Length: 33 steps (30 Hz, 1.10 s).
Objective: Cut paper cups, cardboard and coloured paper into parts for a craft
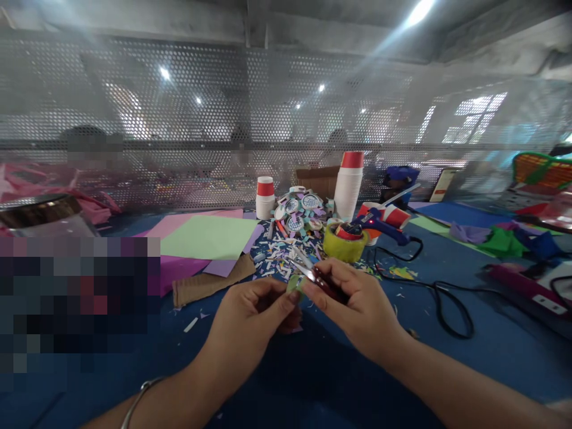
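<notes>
Low over the front of the table, my left hand [257, 313] pinches a small light green paper piece [294, 283] between thumb and fingers. My right hand [357, 301] is closed around scissors [318, 277] with dark red handles, and their blades point up and to the left, spread a little. The right thumb tip is close by the green piece; whether it touches cannot be made out. Just beyond the hands, many paper scraps [279, 253] litter the cloth, with a heap of round paper pieces with a grid pattern [295, 208] behind them.
Stacked paper cups [348, 187] and a shorter cup stack [265, 199] stand at the back. A blue glue gun [386, 225] rests by a yellow tape roll [344, 244], its black cable [440, 292] looping right. Coloured sheets [208, 236] and a cardboard strip [214, 281] lie left; a power strip [531, 292] right.
</notes>
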Motion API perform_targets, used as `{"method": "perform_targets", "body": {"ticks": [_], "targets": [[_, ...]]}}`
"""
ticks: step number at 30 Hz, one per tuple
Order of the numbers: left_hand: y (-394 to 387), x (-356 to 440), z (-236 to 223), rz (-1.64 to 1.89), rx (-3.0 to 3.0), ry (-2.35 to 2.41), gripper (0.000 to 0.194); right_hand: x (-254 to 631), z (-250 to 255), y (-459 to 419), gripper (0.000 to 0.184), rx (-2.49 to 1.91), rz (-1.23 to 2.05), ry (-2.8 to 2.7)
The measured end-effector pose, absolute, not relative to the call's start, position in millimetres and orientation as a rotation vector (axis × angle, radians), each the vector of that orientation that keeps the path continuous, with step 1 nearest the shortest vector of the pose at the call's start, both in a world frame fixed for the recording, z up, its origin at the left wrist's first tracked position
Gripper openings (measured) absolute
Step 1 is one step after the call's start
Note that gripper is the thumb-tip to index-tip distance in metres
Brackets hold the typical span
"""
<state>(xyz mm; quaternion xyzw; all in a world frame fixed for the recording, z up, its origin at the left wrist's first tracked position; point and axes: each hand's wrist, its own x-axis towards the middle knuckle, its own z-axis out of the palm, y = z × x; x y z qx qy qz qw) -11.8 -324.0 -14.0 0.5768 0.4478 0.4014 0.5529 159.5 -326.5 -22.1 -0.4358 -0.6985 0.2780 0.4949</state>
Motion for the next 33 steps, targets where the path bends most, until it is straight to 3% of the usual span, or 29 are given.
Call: {"method": "perform_targets", "body": {"ticks": [24,33], "targets": [[-323.7,-8.0,-11.1,0.969,1.231,1.033,0.016,158.9,-23.5,-326.5,0.015,-1.07,0.717,-1.702],[-326.1,-9.9,-9.1,1.062,1.096,0.97,0.021,161.1,-24.5,-324.7,0.032,-1.063,0.824,-1.667]]}}
